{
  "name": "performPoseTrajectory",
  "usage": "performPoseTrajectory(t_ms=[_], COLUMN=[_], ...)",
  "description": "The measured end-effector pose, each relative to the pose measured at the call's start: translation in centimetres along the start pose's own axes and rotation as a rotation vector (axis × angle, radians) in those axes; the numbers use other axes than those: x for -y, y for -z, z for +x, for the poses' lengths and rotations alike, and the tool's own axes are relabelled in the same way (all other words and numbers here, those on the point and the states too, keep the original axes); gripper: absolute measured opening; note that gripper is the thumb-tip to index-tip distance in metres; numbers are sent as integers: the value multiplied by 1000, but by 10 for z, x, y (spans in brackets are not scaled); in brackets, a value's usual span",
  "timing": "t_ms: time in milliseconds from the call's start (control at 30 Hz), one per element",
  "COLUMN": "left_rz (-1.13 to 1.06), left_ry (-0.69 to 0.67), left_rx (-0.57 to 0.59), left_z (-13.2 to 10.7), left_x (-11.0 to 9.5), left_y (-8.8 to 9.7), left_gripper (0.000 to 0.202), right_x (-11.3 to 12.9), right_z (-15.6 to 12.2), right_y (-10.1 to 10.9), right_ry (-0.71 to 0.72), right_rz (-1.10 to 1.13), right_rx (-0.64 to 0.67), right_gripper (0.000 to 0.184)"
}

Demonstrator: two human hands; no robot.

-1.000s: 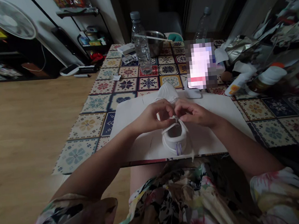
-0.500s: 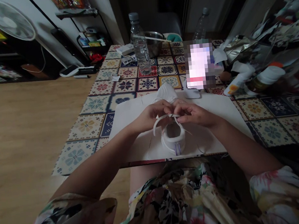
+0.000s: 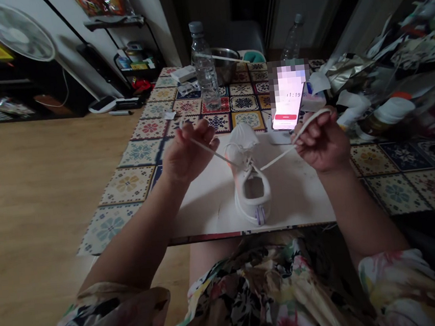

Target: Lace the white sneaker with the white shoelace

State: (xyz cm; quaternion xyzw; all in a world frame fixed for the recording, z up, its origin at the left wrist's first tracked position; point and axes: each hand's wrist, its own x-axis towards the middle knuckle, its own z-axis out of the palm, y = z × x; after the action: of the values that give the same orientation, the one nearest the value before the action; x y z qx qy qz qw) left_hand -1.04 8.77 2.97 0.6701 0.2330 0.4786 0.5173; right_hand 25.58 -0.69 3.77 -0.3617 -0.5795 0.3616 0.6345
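A small white shoe (image 3: 251, 193) stands on a white board (image 3: 210, 204), heel toward me, toe pointing away. My left hand (image 3: 186, 153) is raised to the shoe's left, fingers closed on one white lace (image 3: 217, 155). My right hand (image 3: 321, 140) is raised to the right, fingers closed on the other white lace (image 3: 282, 155). Both laces run taut from my hands down to the top of the shoe's opening, where they cross.
A lit phone (image 3: 288, 106) stands propped just beyond the board. Two clear plastic bottles (image 3: 205, 67) and a metal bowl (image 3: 227, 62) are farther back on the patterned tablecloth (image 3: 134, 178). Clutter of papers and containers (image 3: 387, 85) fills the right side. A fan (image 3: 16, 31) stands far left.
My hands were together over the shoe's opening working the laces. They have now pulled apart and upward, left hand to the left and right hand to the right, drawing the laces tight.
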Motion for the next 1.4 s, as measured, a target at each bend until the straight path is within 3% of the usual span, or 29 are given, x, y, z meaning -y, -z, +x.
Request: performPoseTrajectory(t_ms=[67,133,267,367,500,633,800,1000,1167,1300,1400], left_rz=[14,-67,-308,-286,-302,-263,-95,122,196,210,205], left_ry=[-16,17,163,317,403,322,141,-34,-132,-154,-182], left_rx=[-96,-88,253,381,287,161,171,230,267,268,241], left_z=[0,-3,-13,-20,-25,-30,-34,-37,-37,-36,-36], left_x=[-3,-4,0,4,10,12,9,7,6,5,6], left_y=[4,5,-9,-26,-41,-43,-43,-42,-41,-41,-41], left_gripper=[63,57,42,41,46,38,37,29,18,15,14], right_x=[-2,-8,-22,-26,-25,-25,-24,-19,-16,-15,-17], right_z=[1,-1,-13,-26,-34,-35,-36,-37,-37,-37,-36], right_y=[2,-4,-33,-53,-61,-60,-62,-65,-67,-66,-64], right_ry=[26,24,-33,42,319,426,451,394,375,228,212], right_rz=[-13,23,-81,-336,-566,-673,-738,-719,-630,-564,-545], right_rx=[-71,-122,-205,-62,165,190,178,189,74,16,83], right_gripper=[34,26,24,18,10,9,9,24,25,15,3])
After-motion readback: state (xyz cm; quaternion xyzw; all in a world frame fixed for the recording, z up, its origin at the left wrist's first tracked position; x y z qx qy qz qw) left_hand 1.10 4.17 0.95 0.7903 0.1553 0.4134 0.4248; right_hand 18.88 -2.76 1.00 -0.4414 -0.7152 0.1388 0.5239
